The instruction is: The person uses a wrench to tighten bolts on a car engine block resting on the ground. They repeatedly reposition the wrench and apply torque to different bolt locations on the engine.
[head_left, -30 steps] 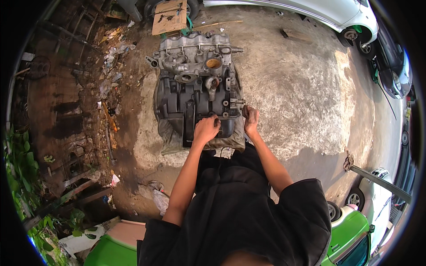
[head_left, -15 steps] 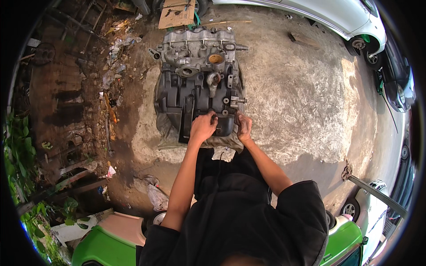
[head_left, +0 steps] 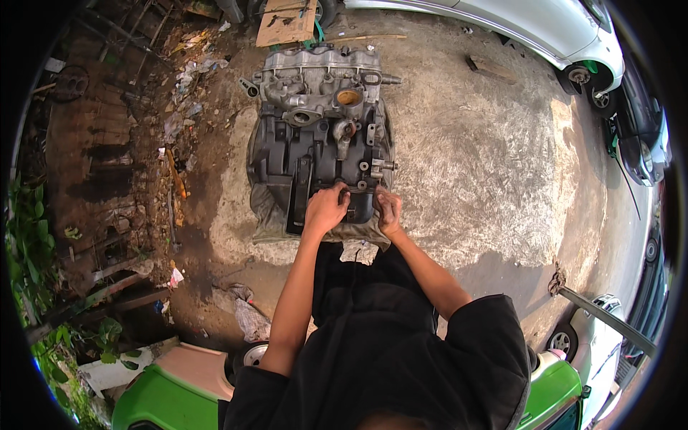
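The concrete ground (head_left: 487, 158) fills the middle of the scene, pale and patchy, darker toward the left where dirt and litter lie. Along the far right edge stands a white car (head_left: 545, 29), with a dark car (head_left: 641, 140) just beyond it at the right rim. A green vehicle (head_left: 179, 394) sits at the near left, and another green panel (head_left: 559, 387) at the near right.

In the centre, on the ground, lies the engine (head_left: 315, 143): a dark block with a pale metal head at its far end. It rests on a grey cloth (head_left: 269, 222) that shows under its near and left edges. Beyond the engine, a piece of cardboard (head_left: 287, 25) lies flat. A wood block (head_left: 491, 68) lies on the concrete to the far right of the engine.

The person in a black shirt bends over the engine's near end. The left hand (head_left: 326, 209) is curled over the near edge of the block, fingers closed against a dark part there. The right hand (head_left: 388, 211) is just beside it, to the right, fingers bent down onto the same edge; whether it truly grips anything, I cannot tell.

Crumpled rags (head_left: 247, 315) lie on the dirt, near left of the person.
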Demonstrator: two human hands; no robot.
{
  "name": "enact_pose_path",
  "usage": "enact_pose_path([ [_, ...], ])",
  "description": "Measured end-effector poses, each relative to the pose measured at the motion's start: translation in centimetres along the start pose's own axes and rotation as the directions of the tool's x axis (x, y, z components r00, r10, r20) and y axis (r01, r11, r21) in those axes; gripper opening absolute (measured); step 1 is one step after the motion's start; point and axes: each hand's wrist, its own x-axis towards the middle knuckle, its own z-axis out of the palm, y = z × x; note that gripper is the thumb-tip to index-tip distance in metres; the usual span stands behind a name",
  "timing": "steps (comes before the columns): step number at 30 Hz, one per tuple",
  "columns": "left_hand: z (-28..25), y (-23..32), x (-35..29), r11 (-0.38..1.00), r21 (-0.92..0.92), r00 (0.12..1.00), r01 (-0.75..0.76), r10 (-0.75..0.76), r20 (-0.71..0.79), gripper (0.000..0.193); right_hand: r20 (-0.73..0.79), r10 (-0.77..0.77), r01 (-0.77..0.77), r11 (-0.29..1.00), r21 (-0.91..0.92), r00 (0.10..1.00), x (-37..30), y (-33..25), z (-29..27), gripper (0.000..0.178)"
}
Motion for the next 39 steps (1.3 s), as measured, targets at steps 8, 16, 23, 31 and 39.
enact_pose_path([
  [8, -1.0, 0.9, 0.4, 0.999, -0.024, 0.996, 0.031, -0.029, 0.079, 0.027, -0.121, -0.288, 0.242, 0.924, -0.297, 0.950, -0.4, 1.3, 0.7, 0.039],
  [16, -0.9, 0.6, 0.9, 1.000, -0.025, 0.980, 0.014, -0.009, 0.198, 0.025, -0.113, -0.243, 0.204, 0.938, -0.280, 0.963, -2.8, 5.0, 0.2, 0.026],
  [23, -1.0, 0.3, 0.8, 0.998, -0.042, 0.978, -0.045, 0.053, 0.202, 0.023, -0.278, 0.108, -0.163, 0.970, -0.182, 0.954, -5.2, 7.1, -0.1, 0.022],
  [31, -1.1, -0.1, 0.7, 0.993, -0.036, 0.966, -0.108, 0.114, 0.233, 0.024, -0.155, 0.083, -0.100, 0.990, -0.103, 0.984, -2.1, 2.7, 0.7, 0.041],
  [39, -1.0, 0.0, 0.9, 0.995, -0.039, 0.961, -0.089, 0.096, 0.258, 0.023, -0.048, 0.447, -0.393, 0.828, 0.399, 0.893, -1.2, 1.0, -0.2, 0.040],
])
